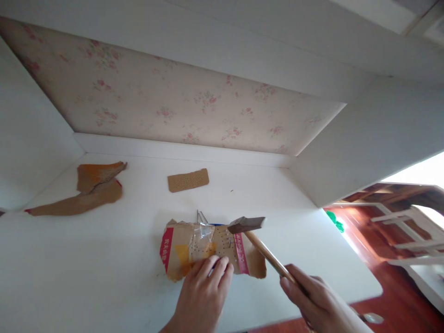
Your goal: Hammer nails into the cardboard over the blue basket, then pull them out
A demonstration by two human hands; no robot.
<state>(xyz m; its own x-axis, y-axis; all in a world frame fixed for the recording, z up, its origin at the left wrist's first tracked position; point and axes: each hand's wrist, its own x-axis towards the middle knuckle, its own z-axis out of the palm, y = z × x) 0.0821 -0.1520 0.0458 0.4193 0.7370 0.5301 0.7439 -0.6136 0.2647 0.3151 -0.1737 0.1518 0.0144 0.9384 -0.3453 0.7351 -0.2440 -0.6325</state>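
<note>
My right hand (310, 296) is closed round the wooden handle of a hammer (268, 254). The hammer's metal head hovers over the right part of a torn cardboard piece (222, 263). Red printed strips, orange patches and clear tape mark this cardboard, and rows of small dark holes run across its middle. Several small nails (229, 241) seem to stand in it just below the hammer head. With bent fingers, my left hand (206, 286) grips its near edge, and something blue peeks out between the fingers. Thin metal prongs (201, 216) and a blue edge stick out on the far side.
A small dotted cardboard strip (188, 180) lies farther back on the white desk (104, 273). Torn cardboard scraps (86, 196) lie at the left. White panels enclose the desk, with floral wallpaper (208, 101) behind. At the right are a reddish floor (402, 296) and white furniture.
</note>
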